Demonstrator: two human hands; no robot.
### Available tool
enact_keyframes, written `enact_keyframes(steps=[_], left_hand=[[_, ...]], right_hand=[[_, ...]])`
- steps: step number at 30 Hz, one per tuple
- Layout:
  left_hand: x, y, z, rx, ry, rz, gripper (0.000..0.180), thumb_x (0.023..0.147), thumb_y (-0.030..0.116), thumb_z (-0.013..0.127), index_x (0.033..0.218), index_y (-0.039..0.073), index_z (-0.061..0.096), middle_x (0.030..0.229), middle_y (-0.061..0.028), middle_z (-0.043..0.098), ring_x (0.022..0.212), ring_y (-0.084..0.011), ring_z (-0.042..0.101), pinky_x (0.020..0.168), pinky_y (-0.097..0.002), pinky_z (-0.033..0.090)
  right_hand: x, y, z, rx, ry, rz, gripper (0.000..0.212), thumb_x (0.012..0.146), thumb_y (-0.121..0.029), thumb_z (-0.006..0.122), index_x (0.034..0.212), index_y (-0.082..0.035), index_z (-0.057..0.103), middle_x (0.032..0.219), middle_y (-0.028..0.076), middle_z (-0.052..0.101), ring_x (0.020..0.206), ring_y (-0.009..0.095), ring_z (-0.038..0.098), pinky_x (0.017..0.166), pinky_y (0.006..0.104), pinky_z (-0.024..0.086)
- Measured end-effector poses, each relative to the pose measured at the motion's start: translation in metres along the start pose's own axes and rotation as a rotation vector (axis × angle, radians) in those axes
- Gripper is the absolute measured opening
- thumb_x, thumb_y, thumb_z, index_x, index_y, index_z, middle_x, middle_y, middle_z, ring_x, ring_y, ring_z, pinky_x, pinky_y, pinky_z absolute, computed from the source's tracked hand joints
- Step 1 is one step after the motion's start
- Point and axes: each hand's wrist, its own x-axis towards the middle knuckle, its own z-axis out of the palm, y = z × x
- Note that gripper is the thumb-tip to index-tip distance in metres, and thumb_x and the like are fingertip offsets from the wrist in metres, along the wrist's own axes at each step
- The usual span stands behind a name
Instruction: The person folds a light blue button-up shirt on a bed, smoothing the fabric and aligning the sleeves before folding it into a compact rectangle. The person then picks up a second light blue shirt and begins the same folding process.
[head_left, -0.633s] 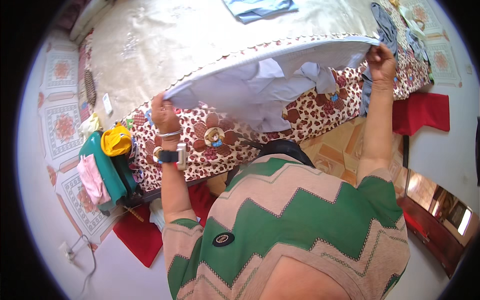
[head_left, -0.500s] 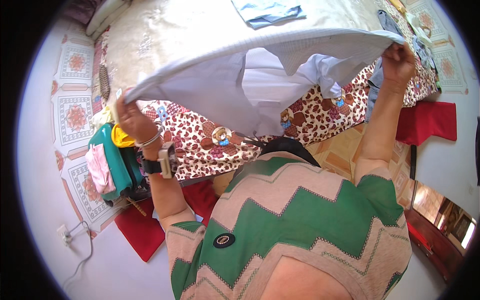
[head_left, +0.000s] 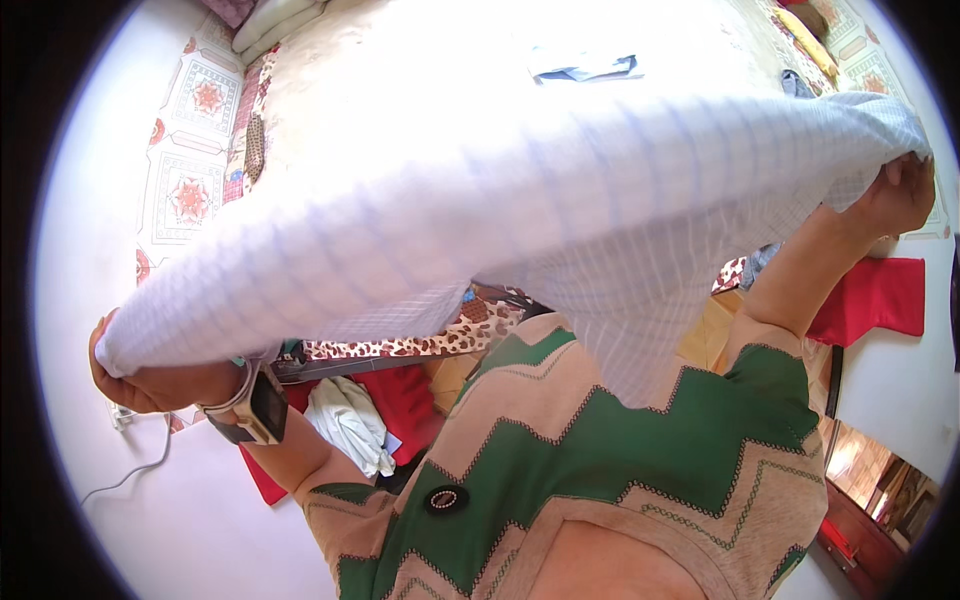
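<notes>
A white shirt (head_left: 430,220) with thin pale-blue lines is stretched wide across the air in front of me. My left hand (head_left: 165,385), below a wristwatch, is closed on one end of it at the far left. At the far right my right hand (head_left: 898,195) grips the opposite end, higher up. The cloth sags and billows between them, and one flap drops in front of my chest. Beyond it, a folded light-blue garment (head_left: 585,68) lies on the bed (head_left: 380,110). Much of the bed's near side is hidden behind the shirt.
Red cloth (head_left: 880,300) lies right of the bed, and more red fabric (head_left: 395,400) with a crumpled pale garment (head_left: 350,420) is at lower left. A yellow item (head_left: 805,42) rests at far right. A cord (head_left: 150,465) runs along the left.
Both hands have spread further apart; the left came down and left, the right moved right and down. The shirt has swung up nearer to me and now covers the teal suitcase.
</notes>
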Motion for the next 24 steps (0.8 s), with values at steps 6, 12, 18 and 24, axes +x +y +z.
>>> enact_keyframes(steps=[6,12,18,24], left_hand=[[0.048,-0.056,0.012,0.150,-0.298,0.112,0.016,0.081,0.014,0.047,0.089,0.003,0.055,0.081,-0.0091,0.057,0.070,-0.0175,0.055,0.061,-0.0282,0.048],[0.025,-0.205,0.083,0.414,-0.642,0.239,0.018,0.084,0.016,0.043,0.087,0.004,0.057,0.076,-0.0061,0.058,0.068,-0.0155,0.055,0.060,-0.0268,0.044],[-0.020,-0.360,0.134,0.703,-0.881,0.128,0.016,0.081,0.018,0.043,0.087,0.011,0.055,0.077,-0.0162,0.057,0.067,-0.0316,0.055,0.056,-0.0369,0.044],[-0.048,-0.490,0.151,0.776,-0.885,-0.089,0.030,0.074,0.018,0.040,0.100,0.007,0.052,0.076,-0.0153,0.058,0.070,-0.0308,0.055,0.064,-0.0364,0.042]], right_hand=[[0.048,0.085,0.026,0.287,-0.302,0.242,0.021,0.078,-0.013,0.045,0.086,0.005,0.052,0.078,0.012,0.054,0.058,0.014,0.049,0.061,0.0244,0.040],[0.084,0.233,-0.001,0.251,0.062,0.343,0.009,0.077,-0.013,0.048,0.074,-0.006,0.052,0.063,0.004,0.052,0.047,0.008,0.042,0.042,0.0210,0.036],[0.053,0.387,0.039,-0.299,0.116,0.595,0.009,0.073,-0.014,0.049,0.066,-0.009,0.053,0.058,0.002,0.052,0.045,0.008,0.043,0.044,0.0205,0.037],[0.020,0.517,0.067,-0.474,0.153,0.715,0.009,0.073,-0.010,0.050,0.072,-0.007,0.058,0.069,0.004,0.058,0.054,0.015,0.053,0.054,0.0248,0.043]])
